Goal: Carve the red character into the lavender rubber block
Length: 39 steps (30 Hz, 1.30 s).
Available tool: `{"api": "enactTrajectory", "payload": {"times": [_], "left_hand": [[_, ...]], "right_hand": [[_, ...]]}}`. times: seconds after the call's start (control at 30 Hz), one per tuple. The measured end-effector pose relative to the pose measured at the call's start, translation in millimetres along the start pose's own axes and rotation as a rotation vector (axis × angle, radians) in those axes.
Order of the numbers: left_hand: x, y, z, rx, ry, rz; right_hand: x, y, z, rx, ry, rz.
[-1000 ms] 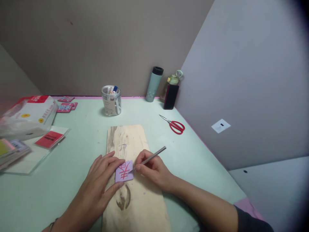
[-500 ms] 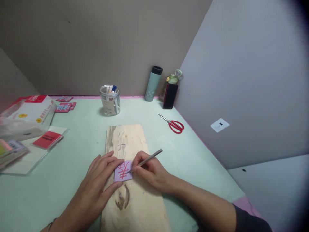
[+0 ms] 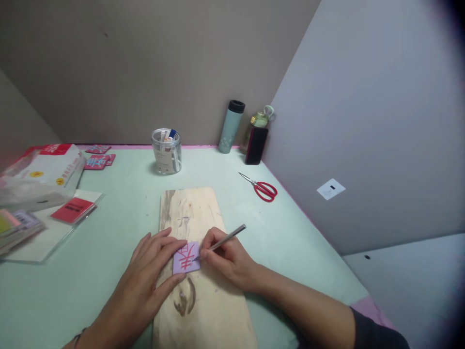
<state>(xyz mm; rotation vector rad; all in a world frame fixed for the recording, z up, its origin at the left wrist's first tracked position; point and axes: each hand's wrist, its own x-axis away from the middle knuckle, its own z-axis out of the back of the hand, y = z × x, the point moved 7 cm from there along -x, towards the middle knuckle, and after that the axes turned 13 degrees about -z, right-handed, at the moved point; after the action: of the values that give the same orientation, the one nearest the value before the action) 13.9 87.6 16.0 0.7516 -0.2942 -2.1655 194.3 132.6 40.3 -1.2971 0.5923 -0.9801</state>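
Note:
A thin lavender square block (image 3: 191, 267) with red character-like lines lies on the wooden board (image 3: 203, 310). My left hand (image 3: 150, 264) steadies it, with the forefinger at its upper left and the thumb along its lower edge. In my right hand (image 3: 227, 259) is a slim silver pen-style craft knife (image 3: 232, 234), gripped like a pencil. Its tip meets the block's surface on the right side of the red lines. The tip is too small to make out clearly.
Beyond the board stand a clear jar of pens (image 3: 166, 152), a teal tumbler (image 3: 231, 127), a green bottle (image 3: 259, 118) and a phone (image 3: 256, 146). Red-handled scissors (image 3: 265, 190) lie right of the board. Plastic packaging (image 3: 54, 169) and pink-blue squares (image 3: 96, 162) sit at left.
The knife tip shifts very slightly on the block, the right hand barely moving. The left hand keeps its hold, and the whole view drifts a little.

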Motion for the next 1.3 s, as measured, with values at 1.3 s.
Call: {"api": "enactTrajectory", "payload": {"times": [1.3], "left_hand": [[-4, 17, -2.7, -0.082, 0.087, 0.013]], "right_hand": [[16, -20, -2, 0.235, 0.008, 0.116]]}}
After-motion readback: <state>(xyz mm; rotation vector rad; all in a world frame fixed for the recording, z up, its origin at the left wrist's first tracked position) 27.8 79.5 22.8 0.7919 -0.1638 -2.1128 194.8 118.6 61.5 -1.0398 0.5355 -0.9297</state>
